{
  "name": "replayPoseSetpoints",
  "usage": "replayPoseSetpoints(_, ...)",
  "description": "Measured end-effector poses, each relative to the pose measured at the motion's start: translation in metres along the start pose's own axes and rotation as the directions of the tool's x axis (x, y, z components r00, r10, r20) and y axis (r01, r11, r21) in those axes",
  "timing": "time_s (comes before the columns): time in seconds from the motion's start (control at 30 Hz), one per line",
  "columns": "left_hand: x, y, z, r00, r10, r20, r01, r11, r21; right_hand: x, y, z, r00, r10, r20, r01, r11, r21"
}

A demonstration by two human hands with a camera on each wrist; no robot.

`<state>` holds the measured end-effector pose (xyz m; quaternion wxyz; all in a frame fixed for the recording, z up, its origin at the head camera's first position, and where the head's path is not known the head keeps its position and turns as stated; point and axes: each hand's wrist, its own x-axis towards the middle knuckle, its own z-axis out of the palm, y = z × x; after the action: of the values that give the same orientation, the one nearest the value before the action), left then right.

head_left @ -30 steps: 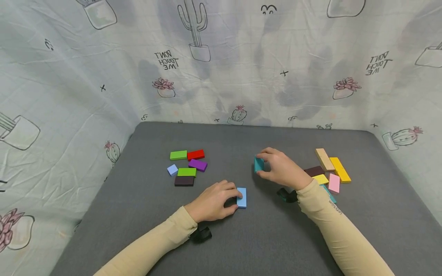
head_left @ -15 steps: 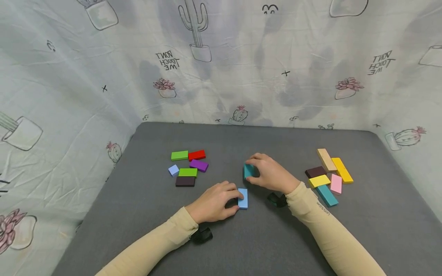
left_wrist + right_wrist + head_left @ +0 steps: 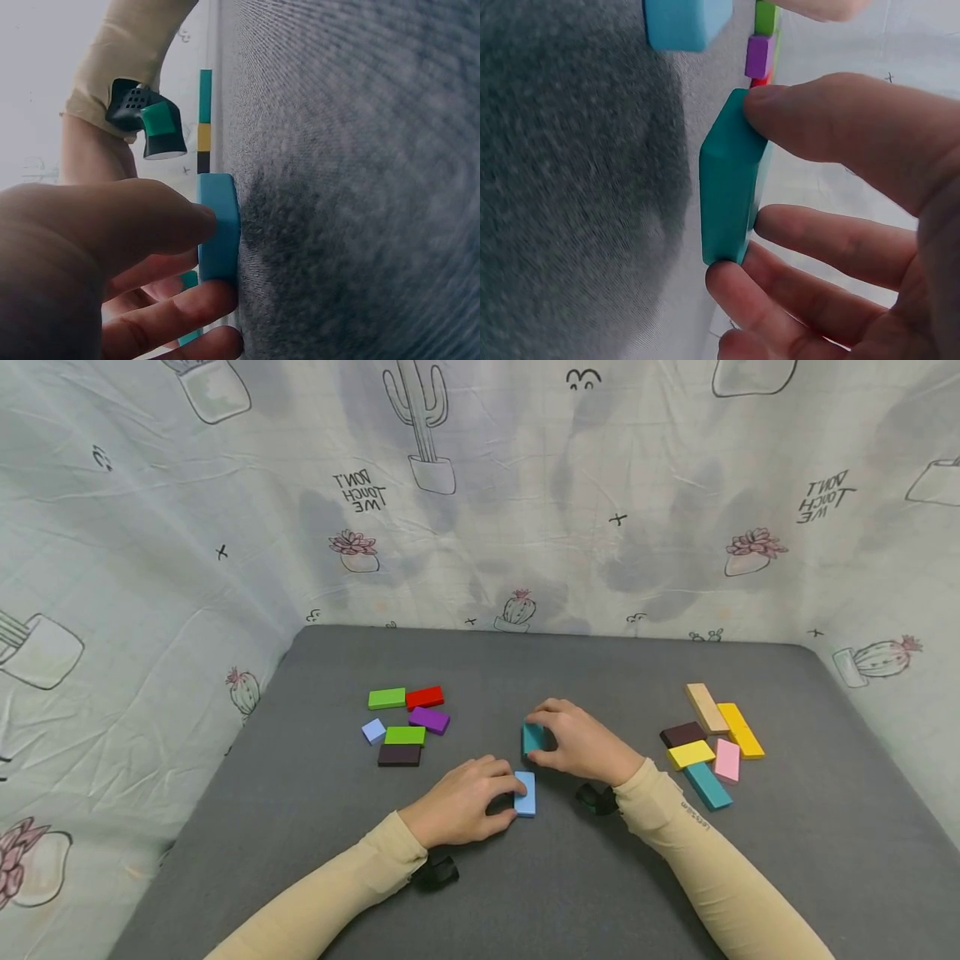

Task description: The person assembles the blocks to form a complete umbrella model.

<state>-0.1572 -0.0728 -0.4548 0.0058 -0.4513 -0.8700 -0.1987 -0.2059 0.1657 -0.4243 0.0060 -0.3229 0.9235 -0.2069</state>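
Observation:
A light blue block [image 3: 527, 797] lies on the dark grey table in front of me. My left hand [image 3: 465, 800] holds it between thumb and fingers from its left side. Just beyond it, a teal block [image 3: 533, 739] is pinched by its two ends in my right hand [image 3: 581, 743]. A narrow gap separates the two blocks. In the right wrist view the thumb presses one end of the teal block [image 3: 727, 180] and fingertips press the other. The left wrist view has the thumb and fingers on the light blue block [image 3: 218, 225].
Left of the hands lies a group of blocks, including a red block [image 3: 425, 697], a purple block [image 3: 429, 720] and a black block [image 3: 399, 755]. Another group on the right includes a second teal block [image 3: 708, 786] and a pink block [image 3: 727, 761]. Patterned cloth [image 3: 525, 527] rises behind the table.
The right hand has carried the teal block leftward and slightly toward me, up near the far end of the light blue block. The left hand has stayed in place.

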Motion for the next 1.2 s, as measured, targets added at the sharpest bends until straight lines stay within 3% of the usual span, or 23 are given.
replayPoseSetpoints(0.5,-0.0005,-0.0016,0.0026,1.000,0.015,-0.025,-0.015,1.000,0.021,0.0026,-0.0036,0.0110,0.998,-0.036,0.049,0.033,0.997,0.073)
replayPoseSetpoints(1.2,-0.0004,-0.0017,0.0004,1.000,0.007,0.007,-0.007,1.000,0.006,0.0020,-0.0037,0.0105,0.996,-0.033,0.081,0.022,0.991,0.131)
